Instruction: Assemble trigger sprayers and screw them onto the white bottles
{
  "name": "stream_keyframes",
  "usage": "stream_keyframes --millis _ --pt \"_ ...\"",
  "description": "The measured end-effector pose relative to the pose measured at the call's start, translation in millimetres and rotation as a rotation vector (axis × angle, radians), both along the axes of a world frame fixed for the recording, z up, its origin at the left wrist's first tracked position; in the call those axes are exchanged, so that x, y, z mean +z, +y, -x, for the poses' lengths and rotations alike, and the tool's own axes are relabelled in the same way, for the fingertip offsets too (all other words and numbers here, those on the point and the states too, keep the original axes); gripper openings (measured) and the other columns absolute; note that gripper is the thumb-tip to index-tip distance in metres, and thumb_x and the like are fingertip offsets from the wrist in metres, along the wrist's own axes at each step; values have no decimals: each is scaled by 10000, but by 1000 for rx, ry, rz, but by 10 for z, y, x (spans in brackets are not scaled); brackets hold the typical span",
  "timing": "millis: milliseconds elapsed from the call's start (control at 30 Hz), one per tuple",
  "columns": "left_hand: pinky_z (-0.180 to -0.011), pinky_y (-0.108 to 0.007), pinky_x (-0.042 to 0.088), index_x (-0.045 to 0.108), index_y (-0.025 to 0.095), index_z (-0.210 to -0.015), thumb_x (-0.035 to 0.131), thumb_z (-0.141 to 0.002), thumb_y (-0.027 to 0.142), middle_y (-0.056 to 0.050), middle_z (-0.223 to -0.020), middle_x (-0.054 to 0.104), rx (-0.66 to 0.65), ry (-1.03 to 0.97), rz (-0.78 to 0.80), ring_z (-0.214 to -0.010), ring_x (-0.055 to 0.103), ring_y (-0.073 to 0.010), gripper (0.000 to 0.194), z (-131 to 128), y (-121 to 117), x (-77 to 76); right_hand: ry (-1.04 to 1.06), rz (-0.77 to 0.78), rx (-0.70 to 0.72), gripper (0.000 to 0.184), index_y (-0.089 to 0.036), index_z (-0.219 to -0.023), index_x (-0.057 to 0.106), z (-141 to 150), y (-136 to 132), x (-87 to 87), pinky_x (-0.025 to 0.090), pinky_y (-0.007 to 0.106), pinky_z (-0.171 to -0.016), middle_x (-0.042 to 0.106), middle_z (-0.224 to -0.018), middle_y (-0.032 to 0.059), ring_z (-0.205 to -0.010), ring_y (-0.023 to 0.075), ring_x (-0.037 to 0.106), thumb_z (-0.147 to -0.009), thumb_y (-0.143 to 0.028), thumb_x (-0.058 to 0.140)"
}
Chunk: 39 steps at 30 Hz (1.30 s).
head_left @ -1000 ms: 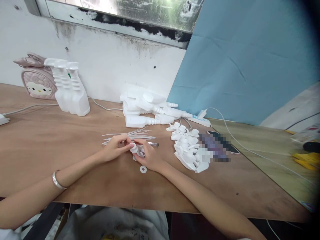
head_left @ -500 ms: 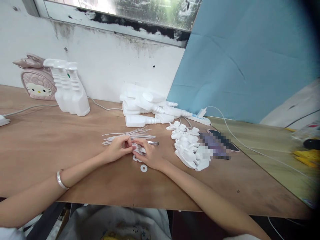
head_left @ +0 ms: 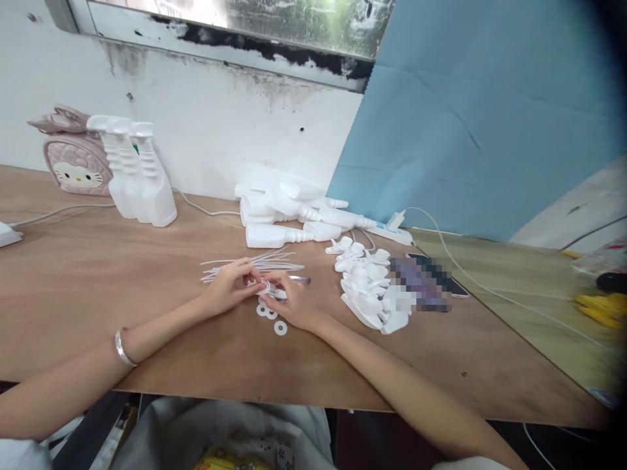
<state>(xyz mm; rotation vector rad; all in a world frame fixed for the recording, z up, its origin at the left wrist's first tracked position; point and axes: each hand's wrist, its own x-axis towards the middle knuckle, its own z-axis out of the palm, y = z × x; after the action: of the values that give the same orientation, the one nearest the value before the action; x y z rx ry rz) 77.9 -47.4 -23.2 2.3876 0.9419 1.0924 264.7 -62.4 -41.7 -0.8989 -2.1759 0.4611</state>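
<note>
My left hand [head_left: 229, 286] and my right hand [head_left: 294, 301] meet over the table, both closed on a small white plastic part with a round end [head_left: 278, 294]. The left thumb and index finger pinch its round end, while my right fingers wrap round its other side. Fingers hide much of the part, so its exact kind cannot be made out. Below the hands lie several flat white ring washers [head_left: 281, 328]. Several thin white tubes [head_left: 267, 263] lie just behind the hands. A pen-like silver object [head_left: 300, 279] pokes out beyond my right hand.
White bottle-shaped shells [head_left: 274, 235] lie piled by the wall, and others [head_left: 142, 176] stand left beside a pink bag [head_left: 78, 166]. White curved plastic pieces [head_left: 365, 281] are heaped at right, near a phone [head_left: 458, 287] and a power strip [head_left: 401, 237].
Both hands stay on the white part, with the left fingers shifted slightly. More of the washers below the hands shows now.
</note>
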Motion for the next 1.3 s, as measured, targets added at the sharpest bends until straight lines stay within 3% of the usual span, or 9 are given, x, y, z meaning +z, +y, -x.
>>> stream_keyframes --millis 200,400,767,1300 --pt "-694 -271 327 554 159 -839 519 -798 381 -51 -855 528 -56 308 -281 -778 488 -159 229 80 -11 79 2 -87 -4 127 -203 -907 463 -2 18 -18 451 241 -669 598 -890 21 -748 127 575 -809 -283 470" --pt "-737 -276 316 536 158 -830 497 -815 387 -52 -884 547 -90 369 -388 -838 507 -158 232 89 27 49 -52 -201 -7 115 -199 -872 477 -3 42 -52 440 225 -630 594 -803 13 -680 118 554 -806 -292 477" --pt "-726 -268 327 568 162 -814 519 -812 378 -52 -852 557 -158 361 -490 -785 500 -150 222 108 49 33 -123 -382 84 95 -198 -860 491 -42 61 -55 460 236 -673 622 -856 32 -777 133 588 -788 -256 514" --pt "-677 -255 331 601 165 -780 474 -845 361 -49 -809 571 -195 331 -446 -733 485 -139 242 105 29 87 -114 -330 124 91 -205 -877 511 -33 61 -26 471 249 -691 622 -911 45 -812 138 591 -812 -261 484"
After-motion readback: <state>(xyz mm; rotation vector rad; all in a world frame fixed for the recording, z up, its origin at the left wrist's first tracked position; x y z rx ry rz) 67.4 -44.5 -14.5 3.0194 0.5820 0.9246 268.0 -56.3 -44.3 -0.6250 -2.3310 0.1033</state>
